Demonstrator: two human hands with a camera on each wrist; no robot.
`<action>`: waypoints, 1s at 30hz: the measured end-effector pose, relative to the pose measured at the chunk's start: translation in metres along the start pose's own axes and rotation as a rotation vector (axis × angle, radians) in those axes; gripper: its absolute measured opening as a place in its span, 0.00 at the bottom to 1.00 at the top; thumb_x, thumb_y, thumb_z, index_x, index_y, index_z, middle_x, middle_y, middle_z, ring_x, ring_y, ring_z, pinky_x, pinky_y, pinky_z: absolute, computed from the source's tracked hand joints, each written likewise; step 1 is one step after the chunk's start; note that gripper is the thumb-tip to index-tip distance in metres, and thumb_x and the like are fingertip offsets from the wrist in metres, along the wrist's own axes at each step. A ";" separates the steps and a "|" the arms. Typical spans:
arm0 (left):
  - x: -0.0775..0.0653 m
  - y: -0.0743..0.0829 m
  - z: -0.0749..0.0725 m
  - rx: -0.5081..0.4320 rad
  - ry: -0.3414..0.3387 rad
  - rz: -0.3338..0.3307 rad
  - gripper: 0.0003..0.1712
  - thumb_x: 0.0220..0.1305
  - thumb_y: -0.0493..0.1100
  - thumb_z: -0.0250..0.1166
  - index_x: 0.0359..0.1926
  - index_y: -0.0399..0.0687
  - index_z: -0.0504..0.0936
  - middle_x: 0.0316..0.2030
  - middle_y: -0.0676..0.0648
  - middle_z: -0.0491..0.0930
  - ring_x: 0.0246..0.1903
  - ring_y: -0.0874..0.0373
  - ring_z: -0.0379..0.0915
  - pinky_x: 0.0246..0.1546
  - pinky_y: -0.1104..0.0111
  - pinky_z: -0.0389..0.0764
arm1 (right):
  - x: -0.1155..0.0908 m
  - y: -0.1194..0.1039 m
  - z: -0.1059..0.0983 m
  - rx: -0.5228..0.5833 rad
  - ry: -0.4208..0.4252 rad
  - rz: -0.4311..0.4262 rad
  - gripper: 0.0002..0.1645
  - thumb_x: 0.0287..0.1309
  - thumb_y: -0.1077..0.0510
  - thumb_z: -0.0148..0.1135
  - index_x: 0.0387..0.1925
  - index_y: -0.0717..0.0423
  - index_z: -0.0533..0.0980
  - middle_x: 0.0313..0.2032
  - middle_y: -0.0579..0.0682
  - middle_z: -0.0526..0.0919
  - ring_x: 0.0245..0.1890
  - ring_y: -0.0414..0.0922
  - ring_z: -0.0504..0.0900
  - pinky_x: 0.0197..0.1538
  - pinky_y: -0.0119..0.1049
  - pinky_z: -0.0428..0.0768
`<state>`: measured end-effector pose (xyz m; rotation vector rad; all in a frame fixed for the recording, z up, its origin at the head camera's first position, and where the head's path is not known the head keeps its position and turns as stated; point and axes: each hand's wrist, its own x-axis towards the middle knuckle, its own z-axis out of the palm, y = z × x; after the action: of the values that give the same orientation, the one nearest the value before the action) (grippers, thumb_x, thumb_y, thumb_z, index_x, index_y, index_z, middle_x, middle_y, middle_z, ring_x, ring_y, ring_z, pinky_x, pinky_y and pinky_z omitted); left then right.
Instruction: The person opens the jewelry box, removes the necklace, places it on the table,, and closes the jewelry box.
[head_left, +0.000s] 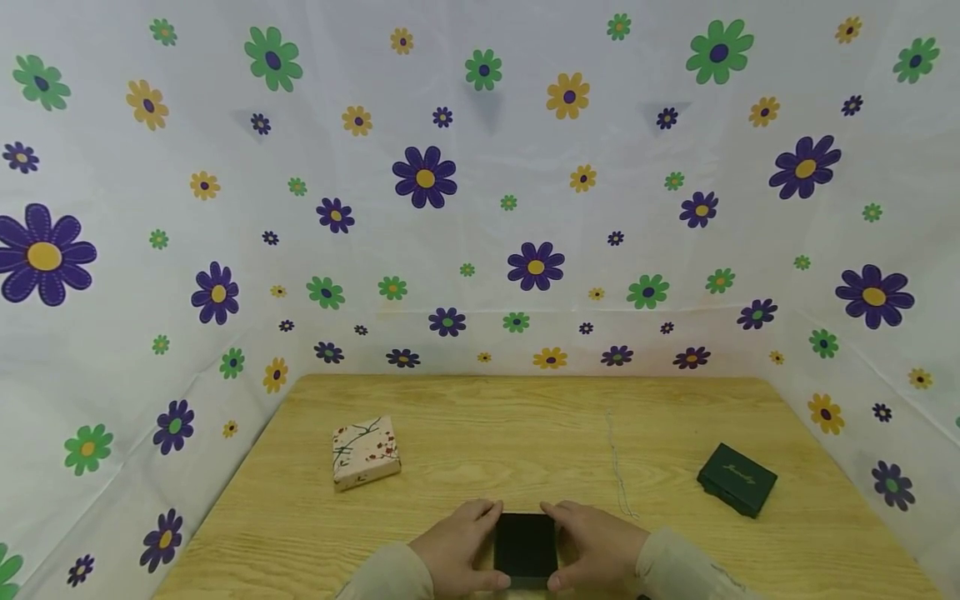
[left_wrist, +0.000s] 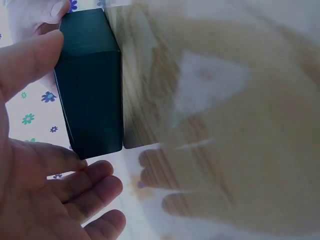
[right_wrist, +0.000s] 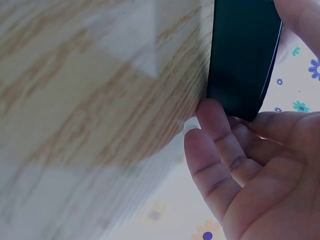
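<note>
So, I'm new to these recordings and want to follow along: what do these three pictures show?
There is no machine here: a person works with two bare hands. The wide picture comes from a camera worn on the head, looking forward and down. The other two come from the left and right wrists, so the table looks turned on its side there. The left hand and right hand hold a dark green box between them. On the left lies a pale patterned box; on the right, what looks like a thin chain and, beyond it, a green case lettered "Jewelry". Flower-printed cloth hangs around the table.
</note>
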<state>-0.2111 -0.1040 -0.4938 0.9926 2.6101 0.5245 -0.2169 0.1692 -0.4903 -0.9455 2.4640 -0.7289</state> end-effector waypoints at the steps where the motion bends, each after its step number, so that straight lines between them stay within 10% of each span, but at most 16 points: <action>1: 0.000 0.000 0.000 -0.001 -0.001 -0.003 0.54 0.59 0.70 0.59 0.73 0.39 0.55 0.67 0.43 0.60 0.65 0.52 0.58 0.61 0.58 0.68 | 0.000 0.000 0.000 -0.001 0.000 -0.001 0.56 0.53 0.33 0.65 0.71 0.62 0.56 0.63 0.52 0.69 0.60 0.44 0.71 0.60 0.43 0.72; 18: 0.002 -0.007 0.005 -0.106 0.045 -0.026 0.60 0.49 0.72 0.66 0.73 0.44 0.55 0.65 0.48 0.64 0.64 0.55 0.61 0.62 0.57 0.67 | 0.002 0.000 0.000 0.050 0.067 -0.014 0.54 0.48 0.34 0.69 0.66 0.64 0.64 0.59 0.51 0.74 0.53 0.41 0.76 0.55 0.40 0.76; 30: 0.006 -0.010 0.009 -0.316 0.245 0.034 0.65 0.39 0.65 0.76 0.72 0.41 0.55 0.63 0.50 0.67 0.62 0.53 0.63 0.60 0.51 0.68 | -0.003 0.000 -0.016 0.094 0.133 -0.056 0.53 0.50 0.34 0.68 0.68 0.62 0.63 0.56 0.49 0.76 0.46 0.38 0.77 0.42 0.34 0.78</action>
<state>-0.2175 -0.1046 -0.5065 0.9183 2.6023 1.0900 -0.2230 0.1767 -0.4769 -0.9631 2.5003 -0.9465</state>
